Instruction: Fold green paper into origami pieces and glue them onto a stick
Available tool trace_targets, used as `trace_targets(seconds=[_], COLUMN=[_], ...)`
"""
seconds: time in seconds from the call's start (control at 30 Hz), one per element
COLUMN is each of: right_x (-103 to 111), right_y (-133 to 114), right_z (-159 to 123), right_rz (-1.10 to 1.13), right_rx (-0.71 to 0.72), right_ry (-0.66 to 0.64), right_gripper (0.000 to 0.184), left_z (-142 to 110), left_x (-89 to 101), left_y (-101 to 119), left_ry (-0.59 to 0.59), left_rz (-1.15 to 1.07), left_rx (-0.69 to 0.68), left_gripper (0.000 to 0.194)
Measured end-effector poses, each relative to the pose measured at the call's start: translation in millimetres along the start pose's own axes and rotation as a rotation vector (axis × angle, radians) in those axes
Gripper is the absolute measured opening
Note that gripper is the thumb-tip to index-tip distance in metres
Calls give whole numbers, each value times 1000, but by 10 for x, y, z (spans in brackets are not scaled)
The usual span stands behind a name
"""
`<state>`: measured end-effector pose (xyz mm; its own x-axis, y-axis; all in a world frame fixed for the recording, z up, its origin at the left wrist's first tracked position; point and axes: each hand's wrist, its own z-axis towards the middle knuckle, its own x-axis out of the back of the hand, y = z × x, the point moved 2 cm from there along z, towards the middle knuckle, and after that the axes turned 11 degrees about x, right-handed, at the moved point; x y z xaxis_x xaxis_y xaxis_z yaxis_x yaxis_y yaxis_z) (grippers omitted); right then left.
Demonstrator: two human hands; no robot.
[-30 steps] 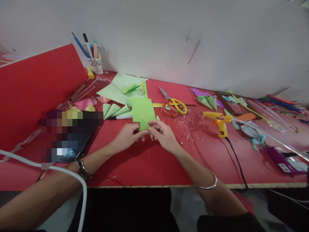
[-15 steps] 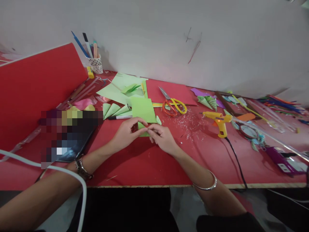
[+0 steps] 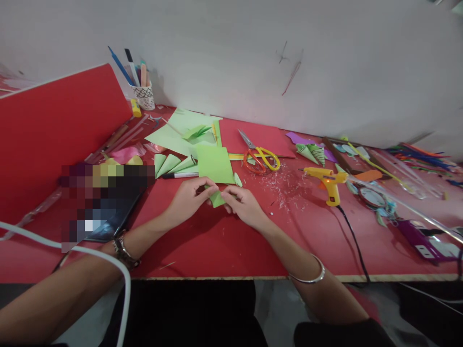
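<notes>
Both hands meet over the red table [image 3: 217, 250] just in front of me. My left hand [image 3: 190, 198] and my right hand [image 3: 243, 205] each pinch the same small folded piece of green paper [image 3: 217, 198], which sits between their fingertips just above the tabletop. Directly behind it lies a flat green paper rectangle [image 3: 214, 164]. Several folded green paper cones [image 3: 170, 164] and a marker pen [image 3: 180, 175] lie to the left of that sheet.
Orange and yellow scissors [image 3: 258, 158] rest on a red sheet behind my hands. A yellow glue gun [image 3: 327, 181] stands to the right, its cord running off the front edge. A pen cup [image 3: 143, 95] stands by the wall. A red board [image 3: 54, 135] leans at left; craft scraps crowd the far right.
The small green piece stood up between my fingers a second ago; it has since been lowered and pressed flatter near the table. My hands stay close together in the same spot.
</notes>
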<state>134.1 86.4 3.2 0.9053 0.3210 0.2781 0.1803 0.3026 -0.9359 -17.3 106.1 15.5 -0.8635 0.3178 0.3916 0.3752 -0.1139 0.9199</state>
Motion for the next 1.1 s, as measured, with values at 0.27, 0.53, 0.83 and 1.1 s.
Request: trace_targets(seconds=[0.27, 0.53, 0.83, 1.1], right_x=[60, 40, 28, 42], right_y=[66, -50, -55, -47], right_z=[18, 1, -4, 12], right_rz=[26, -295, -242, -160], right_rx=[-8, 195, 174, 171], right_ry=[133, 41, 111, 106], right_gripper=[37, 35, 36, 36], left_z=[22, -63, -101, -129], left_x=[-22, -113, -173, -172], left_y=[-2, -16, 16, 17], left_ry=[-157, -251, -331, -442], left_rz=[-247, 164, 83, -78], left_rx=[71, -9, -42, 77], left_gripper=[18, 23, 27, 31])
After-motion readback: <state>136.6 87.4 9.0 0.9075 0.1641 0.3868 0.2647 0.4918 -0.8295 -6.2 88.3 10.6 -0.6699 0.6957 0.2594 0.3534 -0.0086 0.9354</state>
